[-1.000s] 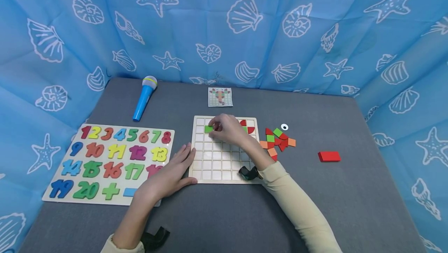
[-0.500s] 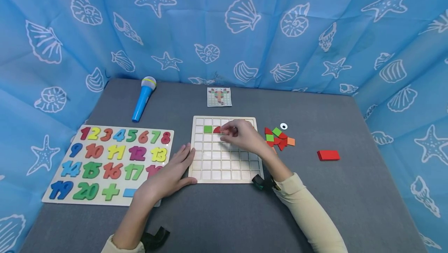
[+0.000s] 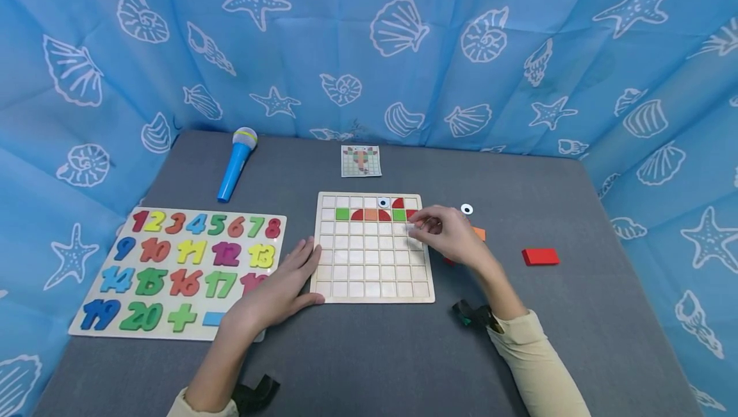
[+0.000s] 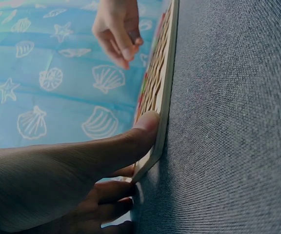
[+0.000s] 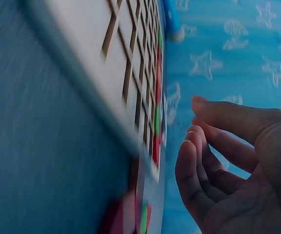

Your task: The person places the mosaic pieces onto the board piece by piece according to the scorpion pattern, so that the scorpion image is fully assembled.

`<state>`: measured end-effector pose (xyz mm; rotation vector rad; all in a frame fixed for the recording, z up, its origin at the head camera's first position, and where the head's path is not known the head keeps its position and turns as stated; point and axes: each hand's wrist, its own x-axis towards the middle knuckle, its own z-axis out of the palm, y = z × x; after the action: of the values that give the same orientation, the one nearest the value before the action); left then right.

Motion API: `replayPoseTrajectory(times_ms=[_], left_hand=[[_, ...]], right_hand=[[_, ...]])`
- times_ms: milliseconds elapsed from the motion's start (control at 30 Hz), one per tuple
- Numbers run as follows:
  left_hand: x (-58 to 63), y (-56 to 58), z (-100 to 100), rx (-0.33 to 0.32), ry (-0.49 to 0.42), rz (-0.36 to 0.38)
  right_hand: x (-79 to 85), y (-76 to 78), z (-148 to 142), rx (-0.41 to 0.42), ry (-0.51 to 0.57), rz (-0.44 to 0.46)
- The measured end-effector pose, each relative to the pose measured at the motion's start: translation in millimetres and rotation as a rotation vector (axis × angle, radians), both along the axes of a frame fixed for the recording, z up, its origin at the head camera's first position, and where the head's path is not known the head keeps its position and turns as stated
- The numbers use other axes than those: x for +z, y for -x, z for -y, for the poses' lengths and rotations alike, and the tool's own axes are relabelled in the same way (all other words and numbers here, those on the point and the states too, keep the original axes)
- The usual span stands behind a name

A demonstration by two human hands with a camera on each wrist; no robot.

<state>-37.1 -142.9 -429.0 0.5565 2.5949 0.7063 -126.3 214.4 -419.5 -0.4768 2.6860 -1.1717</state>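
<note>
A wooden grid board [image 3: 371,271] lies flat at mid-table. My left hand [image 3: 285,282] rests along its left edge, fingers straight and thumb [image 4: 148,123] at the near corner. My right hand [image 3: 452,231] hovers past the board's right edge, fingers loosely bent; nothing shows between thumb and fingertips in the right wrist view. In the second row lie a green square tile [image 3: 343,214], an orange square tile [image 3: 371,214], another green square tile [image 3: 399,215] and red rounded tiles [image 3: 357,215]. Above them sit an eye tile [image 3: 383,202] and a red quarter-round tile [image 3: 398,203].
Loose tiles [image 3: 480,233], mostly hidden by my right hand, lie right of the board, beside a second eye tile [image 3: 467,209]. A red block [image 3: 541,256] is farther right. A pattern card [image 3: 360,161], toy microphone [image 3: 237,164] and number puzzle [image 3: 190,298] stand around.
My right hand has moved right from the board's upper left, leaving a row of tiles and an eye tile uncovered, toward the loose tiles. My left hand has stayed at the board's edge.
</note>
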Motion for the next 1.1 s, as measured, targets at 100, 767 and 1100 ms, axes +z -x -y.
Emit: replayPoseTrajectory(times_ms=[100,767,1100], left_hand=[[-1.3,0.2,1,-0.002,-0.022,-0.002],[-28.3,0.3,6,-0.004,-0.098,-0.1],[-16.8,-0.9,5,-0.011,-0.094,-0.077]], right_hand=[[-2.4,1.6,-16,-0.044,-0.033,-0.012],[-12.2,28.0,-42,-0.169,-0.193,0.046],[-0.3,22.9,-26,-0.157,-0.104,-0.039]])
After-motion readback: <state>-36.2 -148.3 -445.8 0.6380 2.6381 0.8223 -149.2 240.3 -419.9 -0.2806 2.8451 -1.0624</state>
